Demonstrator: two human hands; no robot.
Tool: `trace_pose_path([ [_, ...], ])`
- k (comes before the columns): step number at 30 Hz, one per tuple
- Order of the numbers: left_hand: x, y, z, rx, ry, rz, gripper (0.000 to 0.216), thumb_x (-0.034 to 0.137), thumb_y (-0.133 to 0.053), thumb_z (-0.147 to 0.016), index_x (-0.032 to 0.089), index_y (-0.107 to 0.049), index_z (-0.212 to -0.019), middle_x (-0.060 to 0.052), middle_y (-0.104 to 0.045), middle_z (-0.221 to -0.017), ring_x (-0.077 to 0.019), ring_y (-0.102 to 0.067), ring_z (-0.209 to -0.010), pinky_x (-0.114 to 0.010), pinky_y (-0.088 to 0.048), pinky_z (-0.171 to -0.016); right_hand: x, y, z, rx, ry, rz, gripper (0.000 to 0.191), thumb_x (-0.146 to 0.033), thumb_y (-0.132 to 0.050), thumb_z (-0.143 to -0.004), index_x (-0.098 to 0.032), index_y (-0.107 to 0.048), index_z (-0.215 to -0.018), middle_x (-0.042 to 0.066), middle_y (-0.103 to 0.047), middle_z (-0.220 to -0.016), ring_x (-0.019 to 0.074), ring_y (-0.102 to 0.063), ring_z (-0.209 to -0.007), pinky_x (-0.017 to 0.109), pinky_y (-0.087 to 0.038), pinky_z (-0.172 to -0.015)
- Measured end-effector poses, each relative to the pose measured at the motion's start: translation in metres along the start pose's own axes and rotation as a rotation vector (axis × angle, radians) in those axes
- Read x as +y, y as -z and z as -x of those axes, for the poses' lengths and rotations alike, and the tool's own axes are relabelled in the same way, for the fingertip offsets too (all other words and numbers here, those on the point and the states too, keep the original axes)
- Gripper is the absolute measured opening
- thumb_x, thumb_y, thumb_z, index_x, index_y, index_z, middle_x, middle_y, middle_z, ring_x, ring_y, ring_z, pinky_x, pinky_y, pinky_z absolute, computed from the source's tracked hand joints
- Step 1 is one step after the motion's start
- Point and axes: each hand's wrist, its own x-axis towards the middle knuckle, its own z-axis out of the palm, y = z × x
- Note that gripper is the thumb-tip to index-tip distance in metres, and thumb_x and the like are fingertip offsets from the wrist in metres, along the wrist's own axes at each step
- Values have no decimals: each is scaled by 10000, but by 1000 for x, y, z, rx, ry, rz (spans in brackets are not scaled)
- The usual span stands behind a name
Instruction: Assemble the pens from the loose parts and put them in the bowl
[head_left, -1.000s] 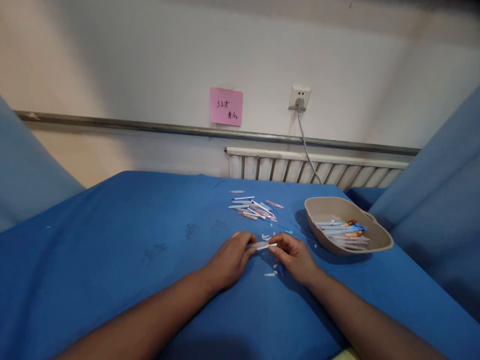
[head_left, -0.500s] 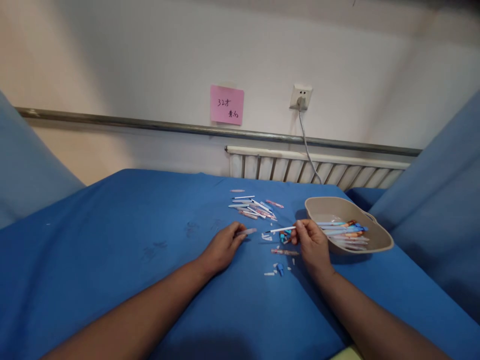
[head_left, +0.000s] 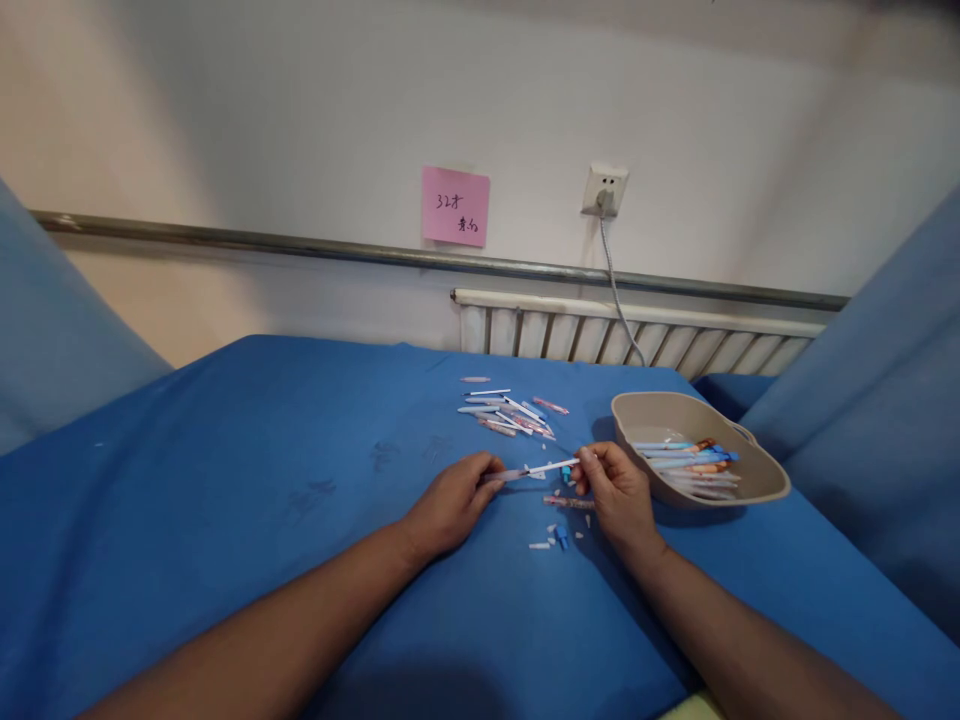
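My left hand (head_left: 455, 503) is closed around a pale translucent pen barrel (head_left: 511, 475), which points to the right. In my right hand (head_left: 616, 492) is a white pen refill (head_left: 553, 466), pinched between thumb and fingers. The refill's dark tip meets the open end of the barrel; how far it goes in I cannot tell. Below the refill, a patterned pen barrel (head_left: 567, 502) lies on the blue cloth beside small white pieces and a blue pen part (head_left: 561, 538). A teal part (head_left: 566, 475) shows just left of my right fingers.
A beige basket (head_left: 766, 490) holding several pens (head_left: 690, 463) stands to the right. Loose barrels and refills (head_left: 510, 412) form a pile farther back. Blue cloth (head_left: 225, 450) covers the surface. Behind it are a radiator (head_left: 547, 338), a rail and a plugged-in cable (head_left: 611, 260).
My right hand has brought the refill left and slightly down, so its tip now meets the barrel. The barrel in my left hand has shifted slightly right and down.
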Motion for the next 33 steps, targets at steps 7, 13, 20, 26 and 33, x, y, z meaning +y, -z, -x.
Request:
trace_pose_path([
  [7, 5, 4, 0, -2, 12, 53, 209, 340, -435, -916, 189, -577, -939, -24, -634, -858, -184, -566, -781, -291, -448, -711, -4, 0, 1, -8, 0, 43, 337, -503, -559, -813, -174, -635, -804, -2, -600, -610, 109, -509, -482, 221, -431, -457],
  [13, 19, 4, 4, -103, 2, 174, 191, 328, -475, -893, 186, -591, -946, -5, -620, -819, -164, -548, -751, -266, -437, -690, -5, -4, 8, -120, 49, 94, 319, -449, -521, -854, -182, -694, -878, 2, -607, -621, 122, -534, -510, 240, -454, -503],
  [20, 24, -5, 4, -191, 133, 479, 249, 326, -485, -881, 161, -588, -1038, 3, -579, -786, -109, -523, -611, -222, -449, -576, -6, -6, 14, -322, 147, 204, 334, -391, -433, -916, -209, -662, -1077, 14, -629, -712, 133, -566, -567, 265, -473, -602],
  [26, 23, -3, 4, -250, 156, 467, 276, 366, -454, -903, 174, -603, -1034, 20, -550, -729, -87, -473, -559, -185, -406, -505, -12, -5, 15, -475, 206, 306, 341, -367, -387, -935, -239, -648, -1113, 4, -638, -692, 140, -593, -589, 284, -479, -663],
  [33, 23, -7, 10, -340, 89, 440, 197, 318, -453, -907, 178, -565, -988, 4, -602, -787, -122, -566, -674, -230, -475, -636, -7, -7, 15, -463, 186, 324, 292, -371, -435, -915, -215, -678, -877, -8, -618, -615, 122, -544, -496, 247, -446, -557],
])
